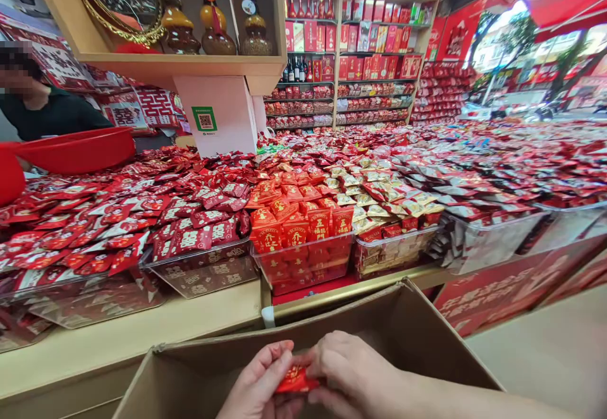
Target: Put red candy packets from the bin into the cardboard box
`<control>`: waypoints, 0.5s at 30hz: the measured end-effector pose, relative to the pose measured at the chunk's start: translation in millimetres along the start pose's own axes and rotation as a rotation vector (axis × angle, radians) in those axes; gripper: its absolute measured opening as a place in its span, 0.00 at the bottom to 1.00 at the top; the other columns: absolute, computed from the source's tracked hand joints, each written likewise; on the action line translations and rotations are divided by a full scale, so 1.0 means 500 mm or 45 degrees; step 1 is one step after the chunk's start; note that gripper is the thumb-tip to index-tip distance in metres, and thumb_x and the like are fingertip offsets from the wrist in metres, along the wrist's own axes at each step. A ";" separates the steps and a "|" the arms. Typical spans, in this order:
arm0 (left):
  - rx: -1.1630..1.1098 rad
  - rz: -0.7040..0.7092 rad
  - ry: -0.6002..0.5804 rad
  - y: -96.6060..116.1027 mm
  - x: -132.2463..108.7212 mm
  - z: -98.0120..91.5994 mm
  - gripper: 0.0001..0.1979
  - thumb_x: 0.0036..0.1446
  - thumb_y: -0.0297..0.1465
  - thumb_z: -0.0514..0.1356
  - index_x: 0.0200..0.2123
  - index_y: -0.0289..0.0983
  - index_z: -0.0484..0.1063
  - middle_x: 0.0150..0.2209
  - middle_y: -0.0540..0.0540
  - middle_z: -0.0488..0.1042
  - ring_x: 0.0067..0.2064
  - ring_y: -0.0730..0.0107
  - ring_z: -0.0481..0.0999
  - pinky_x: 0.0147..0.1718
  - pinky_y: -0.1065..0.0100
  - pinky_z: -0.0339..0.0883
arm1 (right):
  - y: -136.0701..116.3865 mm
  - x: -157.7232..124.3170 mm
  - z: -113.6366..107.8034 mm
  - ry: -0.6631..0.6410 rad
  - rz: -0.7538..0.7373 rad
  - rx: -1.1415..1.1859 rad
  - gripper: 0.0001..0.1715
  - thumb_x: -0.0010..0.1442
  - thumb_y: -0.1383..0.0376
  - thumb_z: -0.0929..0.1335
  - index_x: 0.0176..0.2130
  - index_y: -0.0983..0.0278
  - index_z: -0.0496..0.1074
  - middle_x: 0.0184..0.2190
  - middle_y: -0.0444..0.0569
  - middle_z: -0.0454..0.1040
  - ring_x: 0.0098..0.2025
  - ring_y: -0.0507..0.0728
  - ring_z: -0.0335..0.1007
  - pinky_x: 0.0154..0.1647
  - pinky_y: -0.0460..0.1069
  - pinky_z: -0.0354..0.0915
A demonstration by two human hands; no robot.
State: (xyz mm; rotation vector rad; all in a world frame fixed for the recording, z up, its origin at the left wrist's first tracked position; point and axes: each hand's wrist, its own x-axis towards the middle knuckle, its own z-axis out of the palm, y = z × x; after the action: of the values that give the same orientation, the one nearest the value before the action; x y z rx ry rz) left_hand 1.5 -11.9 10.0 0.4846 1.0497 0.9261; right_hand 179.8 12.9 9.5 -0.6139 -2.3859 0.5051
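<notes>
- the left hand (pixel 256 384) pinches one end of a small red packet (pixel 298 380) between thumb and fingers.
- the right hand (pixel 353 368) grips the packet's right end with bent fingertips.
- the packet is at near centre, over an open cardboard box (pixel 265 338).
- beyond the box, clear tubs (pixel 308 273) brim with wrapped packets.
- at far left, a person (pixel 52 112) in a dark top stands behind a red basin (pixel 80 151).
- shelves (pixel 337 59) of bottles and boxes line the far wall.

Red gold-printed packet (pixel 296 379) between left hand (pixel 258 382) and right hand (pixel 353 370)
</notes>
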 end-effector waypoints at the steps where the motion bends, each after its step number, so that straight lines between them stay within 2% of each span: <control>1: -0.002 0.038 -0.014 -0.004 0.005 -0.004 0.21 0.41 0.33 0.66 0.38 0.35 0.63 0.30 0.47 0.76 0.30 0.69 0.75 0.29 0.68 0.66 | -0.001 0.001 0.001 -0.016 -0.034 -0.010 0.12 0.55 0.60 0.63 0.38 0.65 0.65 0.36 0.52 0.73 0.36 0.53 0.66 0.38 0.47 0.61; 4: 0.024 0.183 -0.101 -0.012 0.013 -0.013 0.22 0.34 0.31 0.69 0.36 0.35 0.67 0.33 0.45 0.75 0.33 0.66 0.75 0.32 0.65 0.67 | -0.002 0.006 -0.003 -0.042 -0.076 -0.040 0.16 0.54 0.59 0.64 0.42 0.65 0.65 0.38 0.53 0.73 0.38 0.54 0.67 0.39 0.47 0.62; 7: 0.045 0.340 -0.078 -0.008 0.010 -0.011 0.23 0.34 0.31 0.70 0.36 0.37 0.69 0.38 0.43 0.74 0.37 0.65 0.74 0.35 0.63 0.67 | -0.010 0.014 -0.016 -0.047 -0.064 -0.069 0.14 0.55 0.64 0.63 0.42 0.64 0.68 0.40 0.52 0.72 0.38 0.54 0.67 0.38 0.46 0.62; 11: 0.165 0.579 -0.011 0.019 -0.008 0.003 0.23 0.39 0.31 0.67 0.41 0.41 0.66 0.44 0.42 0.71 0.43 0.61 0.71 0.36 0.64 0.68 | -0.020 0.026 -0.029 -0.026 -0.045 0.015 0.18 0.53 0.64 0.64 0.45 0.65 0.67 0.45 0.54 0.69 0.43 0.55 0.65 0.42 0.46 0.62; 13: 0.227 0.701 0.013 0.034 -0.018 0.009 0.25 0.43 0.31 0.64 0.46 0.44 0.63 0.48 0.43 0.69 0.49 0.61 0.67 0.38 0.67 0.67 | -0.019 0.030 -0.028 0.047 -0.007 0.153 0.19 0.52 0.62 0.66 0.45 0.65 0.66 0.47 0.56 0.66 0.48 0.55 0.62 0.46 0.47 0.61; 15: 0.288 0.760 0.008 0.045 -0.027 0.014 0.27 0.47 0.31 0.62 0.50 0.48 0.57 0.53 0.44 0.64 0.55 0.61 0.60 0.43 0.70 0.64 | -0.016 0.033 -0.023 0.152 0.077 0.284 0.16 0.52 0.62 0.66 0.42 0.64 0.67 0.47 0.55 0.65 0.49 0.54 0.61 0.48 0.48 0.60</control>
State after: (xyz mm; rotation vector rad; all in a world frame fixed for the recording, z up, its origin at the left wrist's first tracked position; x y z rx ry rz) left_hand -4.2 -10.2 36.3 1.0190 1.0370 1.3357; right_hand 173.3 17.8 29.6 -0.5987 -2.1671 0.7289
